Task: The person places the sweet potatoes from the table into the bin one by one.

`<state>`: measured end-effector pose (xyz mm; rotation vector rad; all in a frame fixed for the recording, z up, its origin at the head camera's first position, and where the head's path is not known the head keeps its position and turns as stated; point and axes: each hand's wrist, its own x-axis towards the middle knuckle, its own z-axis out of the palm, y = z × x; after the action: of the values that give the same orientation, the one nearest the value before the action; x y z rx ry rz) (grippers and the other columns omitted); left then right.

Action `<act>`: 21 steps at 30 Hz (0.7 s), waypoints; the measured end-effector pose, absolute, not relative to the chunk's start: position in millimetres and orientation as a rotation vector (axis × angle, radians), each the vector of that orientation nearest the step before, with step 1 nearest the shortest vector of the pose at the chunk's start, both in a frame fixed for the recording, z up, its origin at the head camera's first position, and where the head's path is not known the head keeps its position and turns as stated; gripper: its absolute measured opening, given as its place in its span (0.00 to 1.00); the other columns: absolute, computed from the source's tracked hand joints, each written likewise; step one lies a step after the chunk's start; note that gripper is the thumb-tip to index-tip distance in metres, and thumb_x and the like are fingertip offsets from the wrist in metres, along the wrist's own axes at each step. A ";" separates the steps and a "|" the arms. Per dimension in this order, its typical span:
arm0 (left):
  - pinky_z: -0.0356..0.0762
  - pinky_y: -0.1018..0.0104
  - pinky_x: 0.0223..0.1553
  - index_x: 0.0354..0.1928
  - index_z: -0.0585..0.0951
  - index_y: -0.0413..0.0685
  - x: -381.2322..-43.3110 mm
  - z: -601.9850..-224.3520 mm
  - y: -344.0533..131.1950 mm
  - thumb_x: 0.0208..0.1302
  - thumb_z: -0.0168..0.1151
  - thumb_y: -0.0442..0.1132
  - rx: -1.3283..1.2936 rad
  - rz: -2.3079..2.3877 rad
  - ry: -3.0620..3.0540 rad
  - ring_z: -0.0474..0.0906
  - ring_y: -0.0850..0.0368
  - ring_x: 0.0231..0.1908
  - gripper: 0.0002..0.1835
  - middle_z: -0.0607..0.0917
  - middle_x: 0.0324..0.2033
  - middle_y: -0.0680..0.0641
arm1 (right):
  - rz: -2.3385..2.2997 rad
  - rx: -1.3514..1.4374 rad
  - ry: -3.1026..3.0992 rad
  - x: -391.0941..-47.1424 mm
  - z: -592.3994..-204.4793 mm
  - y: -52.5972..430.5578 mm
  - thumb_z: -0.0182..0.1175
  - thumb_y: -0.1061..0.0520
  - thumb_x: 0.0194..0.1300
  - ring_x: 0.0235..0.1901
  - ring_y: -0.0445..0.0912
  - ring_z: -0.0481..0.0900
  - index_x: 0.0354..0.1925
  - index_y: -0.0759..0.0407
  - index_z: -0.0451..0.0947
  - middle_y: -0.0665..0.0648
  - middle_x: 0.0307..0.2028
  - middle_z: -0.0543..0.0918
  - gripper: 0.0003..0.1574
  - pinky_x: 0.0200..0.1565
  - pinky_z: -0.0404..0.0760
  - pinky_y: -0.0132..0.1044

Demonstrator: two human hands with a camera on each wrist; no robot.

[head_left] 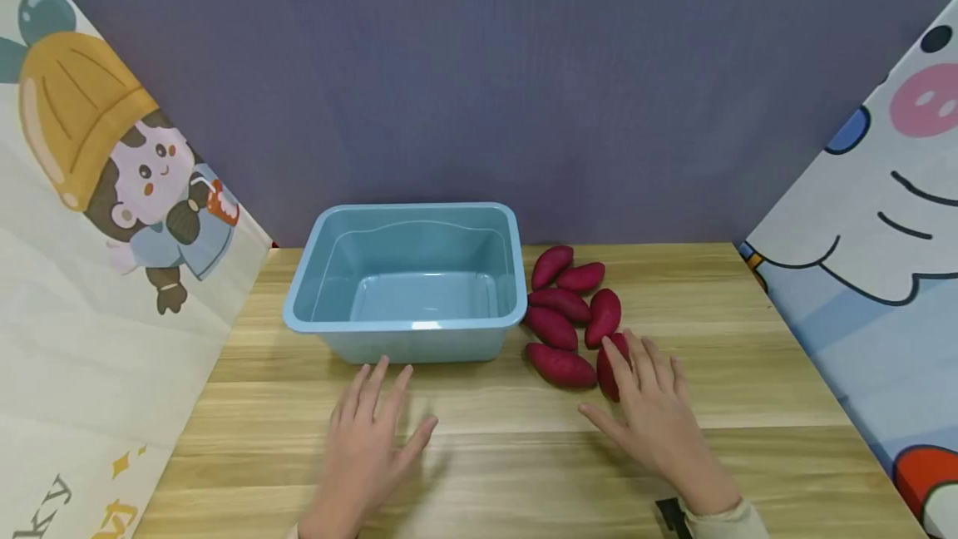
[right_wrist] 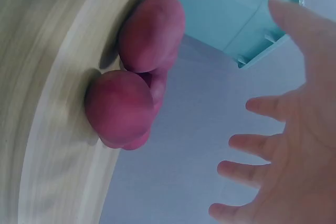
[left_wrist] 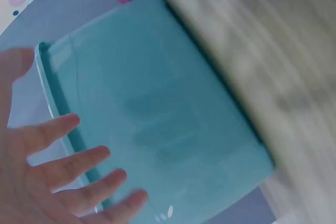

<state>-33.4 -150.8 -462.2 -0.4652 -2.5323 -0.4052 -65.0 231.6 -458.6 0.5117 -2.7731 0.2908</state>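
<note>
A light blue plastic basin [head_left: 419, 343] stands at the back of the table, nothing inside it. Right beside it lie several purple-red sweet potatoes [head_left: 561, 366] in a loose cluster. My left hand [head_left: 367, 439], fingers spread, is in front of the basin's near wall; in the left wrist view its fingertips overlap the basin [left_wrist: 173, 103]. With fingers extended, my right hand [head_left: 659, 418] hovers over the nearest right sweet potato [head_left: 609, 373] and partly covers it in the head view. In the right wrist view a gap shows between that hand [right_wrist: 294, 150] and the sweet potatoes [right_wrist: 119, 107].
The wooden table [head_left: 509, 472] meets a dark grey-blue panel [head_left: 524, 90] at the back. Cartoon-printed panels flank it on the left [head_left: 90, 289] and right [head_left: 883, 339]. A black strap [head_left: 674, 516] shows by the right sleeve [head_left: 726, 522].
</note>
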 end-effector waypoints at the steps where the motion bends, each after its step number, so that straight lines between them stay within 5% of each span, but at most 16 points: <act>1: 0.72 0.34 0.56 0.64 0.77 0.42 -35.3 -459.2 -152.6 0.71 0.51 0.66 -0.477 -0.423 -2.470 0.69 0.32 0.62 0.37 0.75 0.62 0.33 | 0.302 0.514 -2.756 -65.5 -458.1 232.6 0.62 0.26 0.60 0.68 0.70 0.56 0.74 0.61 0.59 0.71 0.70 0.60 0.60 0.58 0.57 0.76; 9: 0.82 0.44 0.42 0.51 0.84 0.35 -54.4 -422.2 -175.2 0.72 0.56 0.54 -0.423 -0.498 -2.153 0.82 0.37 0.44 0.26 0.85 0.49 0.37 | 0.312 0.504 -2.600 -70.2 -455.8 239.2 0.39 0.20 0.69 0.59 0.71 0.68 0.69 0.67 0.65 0.74 0.63 0.70 0.58 0.52 0.67 0.73; 16: 0.75 0.36 0.47 0.51 0.84 0.34 -76.3 -397.7 -212.7 0.67 0.61 0.49 -0.288 -0.572 -2.123 0.78 0.31 0.47 0.23 0.83 0.49 0.33 | 0.428 0.444 -2.612 -72.9 -462.2 242.4 0.72 0.41 0.56 0.49 0.70 0.75 0.67 0.70 0.67 0.74 0.55 0.75 0.52 0.45 0.75 0.69; 21: 0.74 0.42 0.46 0.55 0.82 0.33 -92.7 -389.5 -237.4 0.63 0.68 0.38 -0.171 -0.685 -2.207 0.75 0.31 0.51 0.21 0.80 0.54 0.32 | 0.558 0.355 -2.661 -75.3 -472.5 244.7 0.79 0.51 0.51 0.47 0.69 0.76 0.64 0.73 0.67 0.75 0.49 0.75 0.51 0.44 0.78 0.64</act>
<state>-92.7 -237.4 -389.5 -0.1713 -2.2074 -0.6848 -75.3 244.7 -472.5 0.3551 -2.6611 0.5582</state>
